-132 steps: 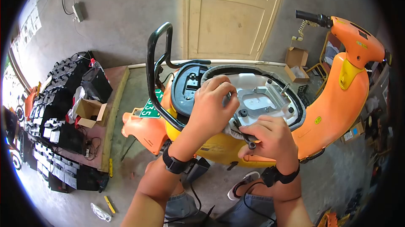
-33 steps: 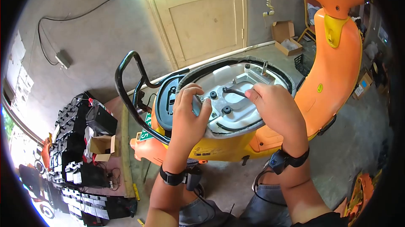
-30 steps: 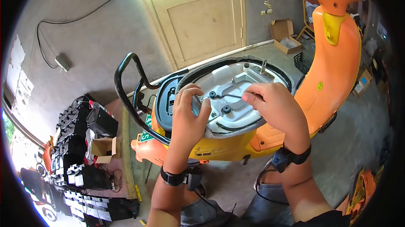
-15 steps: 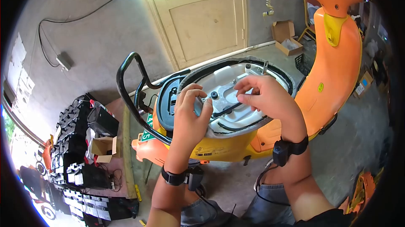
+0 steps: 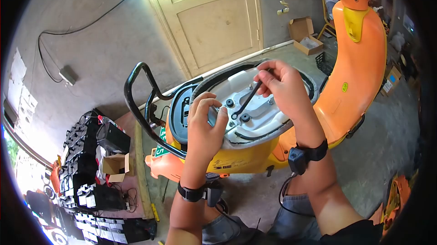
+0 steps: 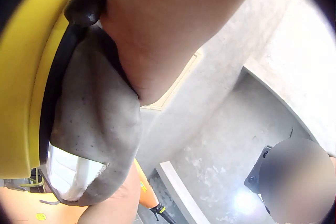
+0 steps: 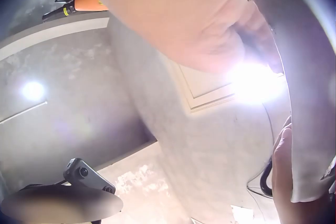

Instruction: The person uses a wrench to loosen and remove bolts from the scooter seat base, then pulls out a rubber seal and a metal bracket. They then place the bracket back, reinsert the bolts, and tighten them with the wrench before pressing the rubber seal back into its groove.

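Observation:
In the head view, an upturned scooter seat shows its white underside, with black rubber bumpers and bolts. My right hand pinches the handle of a black wrench between thumb and fingers. The handle slants up to the right, and the wrench's round head sits over the fastener area near the bumpers. My left hand is at the seat's left end, thumb and fingers curled about a grey metal bracket. The left wrist view shows the seat's grey cover; the left fingertips are hidden there.
The orange scooter body extends to the right, with a black grab rail at left. Black batteries and an open cardboard box stand on a low platform. Another box lies near the door.
The wrench head has shifted left and toward the body, and its handle has swung up to the right. The right fingers loosened, then closed on it. The left hand came down onto the bracket.

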Tool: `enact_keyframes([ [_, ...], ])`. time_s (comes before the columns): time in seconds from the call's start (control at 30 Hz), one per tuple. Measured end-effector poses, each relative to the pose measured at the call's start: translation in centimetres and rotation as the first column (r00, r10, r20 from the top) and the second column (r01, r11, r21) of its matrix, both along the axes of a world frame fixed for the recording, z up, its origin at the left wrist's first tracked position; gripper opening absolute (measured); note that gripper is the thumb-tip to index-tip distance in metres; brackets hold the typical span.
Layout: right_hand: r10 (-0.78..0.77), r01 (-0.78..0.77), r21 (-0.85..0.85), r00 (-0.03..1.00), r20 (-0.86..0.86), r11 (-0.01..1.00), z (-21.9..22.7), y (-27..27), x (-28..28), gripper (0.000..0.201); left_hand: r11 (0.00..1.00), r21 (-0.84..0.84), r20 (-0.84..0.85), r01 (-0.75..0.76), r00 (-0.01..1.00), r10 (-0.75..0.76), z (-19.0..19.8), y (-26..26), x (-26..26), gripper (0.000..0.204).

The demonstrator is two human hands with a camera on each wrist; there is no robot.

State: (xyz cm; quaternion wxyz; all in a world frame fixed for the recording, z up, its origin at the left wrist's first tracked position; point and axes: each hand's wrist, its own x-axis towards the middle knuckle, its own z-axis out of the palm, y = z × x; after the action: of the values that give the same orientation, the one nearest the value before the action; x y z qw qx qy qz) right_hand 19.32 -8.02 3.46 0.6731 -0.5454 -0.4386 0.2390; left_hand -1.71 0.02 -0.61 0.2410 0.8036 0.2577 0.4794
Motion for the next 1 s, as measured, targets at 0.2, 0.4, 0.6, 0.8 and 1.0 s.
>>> enact_keyframes([
  [0.2,0.026,-0.005,-0.130,0.987,0.159,0.992,2.5,1.9,-0.4,0.016,1.000,-0.003,0.037,0.002,0.999,-0.001,-0.4,0.4,0.3,0.017],
  [0.4,0.215,-0.132,-0.295,0.939,0.269,0.946,2.1,7.9,0.0,0.018,1.000,-0.002,0.033,-0.006,0.999,0.006,-0.8,0.4,0.3,0.018],
  [0.6,0.407,-0.260,-0.453,0.874,0.265,0.853,1.0,10.9,-0.7,0.015,0.996,0.085,0.065,-0.034,0.997,0.029,-1.1,0.3,0.4,0.018],
  [0.8,0.524,-0.306,-0.484,0.743,0.417,0.820,-0.2,12.2,0.4,0.018,0.993,0.116,0.090,-0.037,0.996,0.027,-1.2,0.5,0.5,0.019],
  [1.0,0.487,-0.070,-0.545,0.553,0.676,0.836,0.8,11.9,0.6,0.033,0.991,0.126,0.097,-0.041,0.995,0.029,-1.0,0.5,0.4,0.019],
])
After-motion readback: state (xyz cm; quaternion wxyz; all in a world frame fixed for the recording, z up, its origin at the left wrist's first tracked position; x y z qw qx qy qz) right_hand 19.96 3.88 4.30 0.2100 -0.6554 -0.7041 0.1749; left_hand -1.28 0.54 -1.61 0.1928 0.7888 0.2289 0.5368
